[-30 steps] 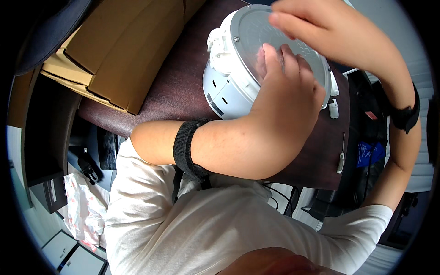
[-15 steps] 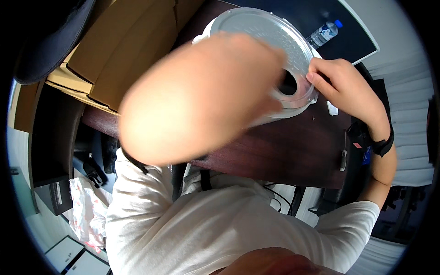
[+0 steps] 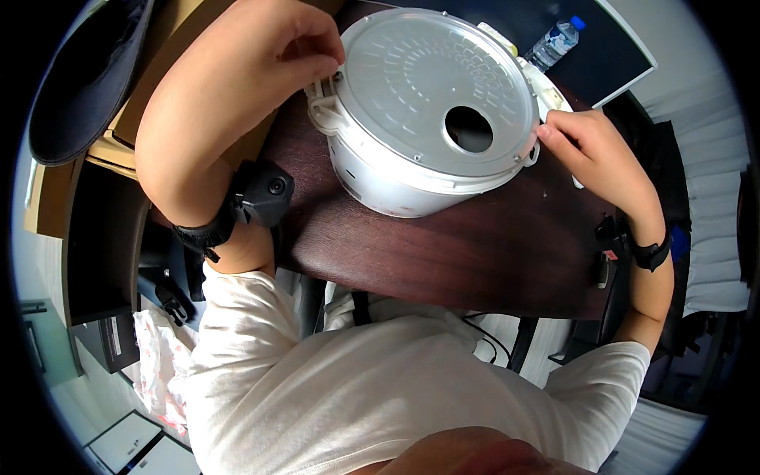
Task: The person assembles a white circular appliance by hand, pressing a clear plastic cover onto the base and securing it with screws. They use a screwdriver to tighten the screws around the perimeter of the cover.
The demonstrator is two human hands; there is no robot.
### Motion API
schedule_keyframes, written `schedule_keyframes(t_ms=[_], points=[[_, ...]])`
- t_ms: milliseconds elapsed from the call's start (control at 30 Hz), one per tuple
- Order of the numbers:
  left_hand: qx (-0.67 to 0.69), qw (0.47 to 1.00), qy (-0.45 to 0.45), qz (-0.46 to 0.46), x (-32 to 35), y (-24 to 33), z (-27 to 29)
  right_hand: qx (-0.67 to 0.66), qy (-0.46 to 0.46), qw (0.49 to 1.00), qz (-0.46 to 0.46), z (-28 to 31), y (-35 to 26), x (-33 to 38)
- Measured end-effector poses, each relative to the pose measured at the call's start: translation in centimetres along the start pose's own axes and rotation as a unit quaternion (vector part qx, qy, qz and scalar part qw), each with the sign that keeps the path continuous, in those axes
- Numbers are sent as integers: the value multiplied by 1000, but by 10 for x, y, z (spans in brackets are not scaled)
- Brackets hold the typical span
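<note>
A round white appliance body (image 3: 396, 186), shaped like a rice cooker, stands on the dark wooden table. Over its top lies a silver metal plate (image 3: 412, 95) with embossed marks, small studs round its rim and one large round hole (image 3: 469, 129) toward the near right. My left hand (image 3: 305, 49) is closed, thumb and fingers pinching at the plate's left edge above a white side bracket (image 3: 324, 115). At the right edge, my right hand (image 3: 584, 141) is closed too, thumb and curled forefinger on the rim. The exact grip of both fingertips is partly hidden.
Cardboard boxes (image 3: 194, 24) are stacked at the left. A water bottle (image 3: 556, 43) with a blue cap lies at the far right, in front of a dark panel. A small device is strapped to each wrist. The table's near edge (image 3: 443, 305) runs before my body.
My left hand has swept from across the plate to its left edge and closed there, uncovering the plate and hole. The right hand has stayed at the right rim.
</note>
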State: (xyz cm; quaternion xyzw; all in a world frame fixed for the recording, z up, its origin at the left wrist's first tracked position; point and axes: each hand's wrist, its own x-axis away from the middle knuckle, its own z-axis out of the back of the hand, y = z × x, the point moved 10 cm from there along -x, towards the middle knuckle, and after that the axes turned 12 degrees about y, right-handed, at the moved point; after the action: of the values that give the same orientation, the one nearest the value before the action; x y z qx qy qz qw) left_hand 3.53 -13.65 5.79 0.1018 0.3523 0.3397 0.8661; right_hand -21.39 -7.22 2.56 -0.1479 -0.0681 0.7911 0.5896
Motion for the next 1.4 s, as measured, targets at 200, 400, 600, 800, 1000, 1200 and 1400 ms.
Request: schedule_keyframes(t_ms=[200, 400, 600, 800, 1000, 1200, 1400], points=[[-1, 999, -34, 24, -3, -3, -8, -12, -8, 1000, -6, 0, 6, 5], [5, 1000, -18, 22, -5, -2, -10, -35, 42, 998, 7, 5, 18, 15], [-8, 999, -30, 28, -7, 1, -15, -43, 40, 998, -33, 0, 47, 33], [25, 997, -46, 65, -7, -7, -17, 0, -11, 995, -99, -28, 126, 68], [28, 992, -40, 121, 2, -23, -23, 51, -57, 971, -226, -92, 216, 125], [26, 991, -65, 110, 2, -19, -22, 19, -41, 977, -209, -109, 219, 125], [25, 995, -74, 57, -1, -8, -21, 19, -28, 985, -166, -115, 219, 124]])
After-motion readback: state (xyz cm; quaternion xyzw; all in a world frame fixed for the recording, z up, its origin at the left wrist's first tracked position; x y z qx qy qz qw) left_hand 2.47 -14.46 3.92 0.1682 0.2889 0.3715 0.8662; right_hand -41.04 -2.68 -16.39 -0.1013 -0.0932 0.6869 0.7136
